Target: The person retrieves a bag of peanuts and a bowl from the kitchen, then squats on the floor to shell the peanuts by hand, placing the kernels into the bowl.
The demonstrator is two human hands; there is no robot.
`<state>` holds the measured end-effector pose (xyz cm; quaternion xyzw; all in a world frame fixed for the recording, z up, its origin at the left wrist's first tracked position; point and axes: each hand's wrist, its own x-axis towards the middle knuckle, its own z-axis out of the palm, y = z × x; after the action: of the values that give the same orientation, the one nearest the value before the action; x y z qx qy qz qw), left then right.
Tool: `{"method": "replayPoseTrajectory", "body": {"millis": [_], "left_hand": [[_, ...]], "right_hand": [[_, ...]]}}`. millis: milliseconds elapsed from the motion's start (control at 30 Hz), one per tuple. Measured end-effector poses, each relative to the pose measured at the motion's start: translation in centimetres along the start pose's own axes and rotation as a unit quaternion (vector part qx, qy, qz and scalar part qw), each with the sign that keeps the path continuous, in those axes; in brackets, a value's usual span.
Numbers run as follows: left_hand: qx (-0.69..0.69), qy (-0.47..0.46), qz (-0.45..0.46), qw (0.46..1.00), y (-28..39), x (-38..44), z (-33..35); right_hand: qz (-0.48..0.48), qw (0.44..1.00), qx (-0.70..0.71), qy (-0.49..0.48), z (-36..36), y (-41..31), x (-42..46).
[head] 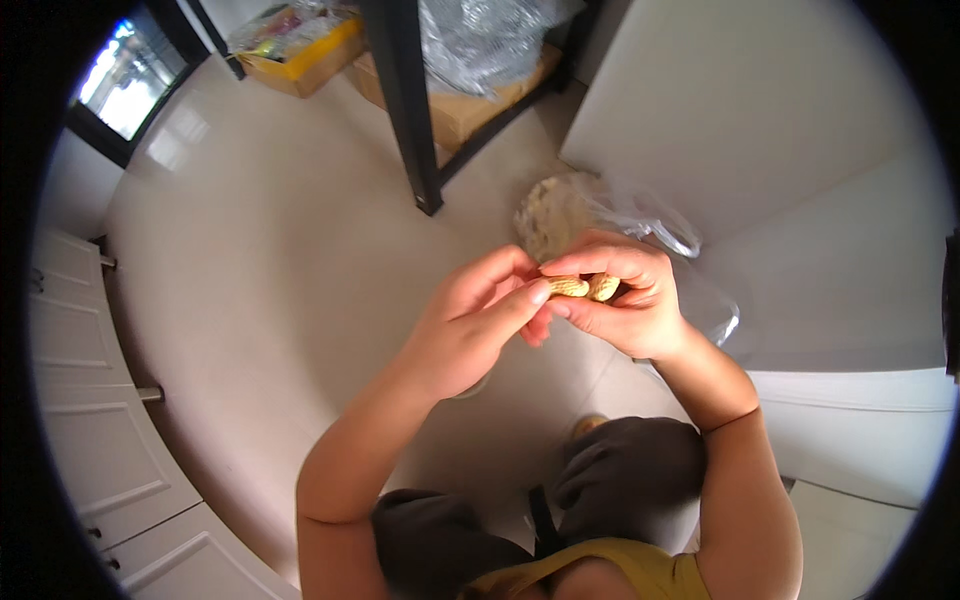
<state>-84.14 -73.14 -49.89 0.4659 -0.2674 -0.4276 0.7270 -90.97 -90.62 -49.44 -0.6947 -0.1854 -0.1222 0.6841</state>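
Both of my hands meet in front of me, above the tiled floor. My left hand (480, 315) pinches the left end of an unshelled peanut (568, 286) between thumb and fingers. The fingertips and thumb of my right hand (630, 292) close around that same peanut from the other side. A second peanut in its shell (603, 287) sits within the curl of my right hand, beside the first. Behind my right hand, a clear plastic bag (555, 214) with pale contents, too blurred to name surely, lies on the floor.
A black metal leg (409, 112) of a rack or table stands ahead. Cardboard boxes (457, 116), one topped by clear plastic wrap (480, 45), and a yellow-edged box (300, 67) are behind it. White cabinets (105, 450) line the left; a pale panel (750, 150) rises at right.
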Motion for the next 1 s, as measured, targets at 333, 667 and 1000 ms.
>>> {"method": "replayPoseTrajectory", "body": {"millis": [333,667,1000], "left_hand": [[-0.088,0.069,0.073,0.991,-1.3,-1.8,-1.8],[0.216,0.283,0.134,0.925,-3.8,2.2,-0.6],[0.151,0.289,0.147,0.934,-6.6,4.2,-0.9]], "right_hand": [[-0.1,0.978,-0.181,0.002,3.3,1.4,3.1],[-0.015,0.969,-0.242,0.046,3.3,4.6,1.6],[-0.035,0.945,-0.314,0.08,1.9,6.5,0.7]]}}
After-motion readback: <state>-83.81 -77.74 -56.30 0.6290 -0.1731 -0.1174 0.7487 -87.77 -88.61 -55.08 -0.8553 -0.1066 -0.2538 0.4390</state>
